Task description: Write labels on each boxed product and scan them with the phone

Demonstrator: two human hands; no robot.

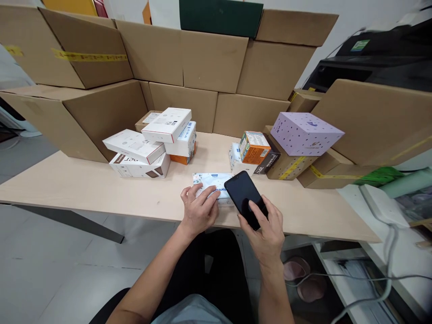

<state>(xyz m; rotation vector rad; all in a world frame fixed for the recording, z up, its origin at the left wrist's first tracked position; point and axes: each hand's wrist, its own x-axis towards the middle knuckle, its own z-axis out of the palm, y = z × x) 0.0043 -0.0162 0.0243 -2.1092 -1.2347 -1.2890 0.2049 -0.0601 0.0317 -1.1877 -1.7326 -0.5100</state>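
My right hand (pixel 265 225) grips a black smartphone (pixel 243 191), its dark screen facing up and its lower end between thumb and fingers. The phone is tilted over the right end of a white and blue tissue pack (pixel 202 179), hiding part of it. My left hand (pixel 201 207) rests on the pack's left and front part with fingers spread and bent. The pack lies flat near the table's front edge, printed with blue lettering and a floral pattern.
Stacked white boxes (pixel 135 146) stand at the left. At the right are an orange box (pixel 255 147), a purple dotted box (pixel 306 132) and brown cartons. Cardboard walls (pixel 209 58) enclose the back of the wooden table (pixel 101 191). Cables (pixel 388 265) hang at the lower right.
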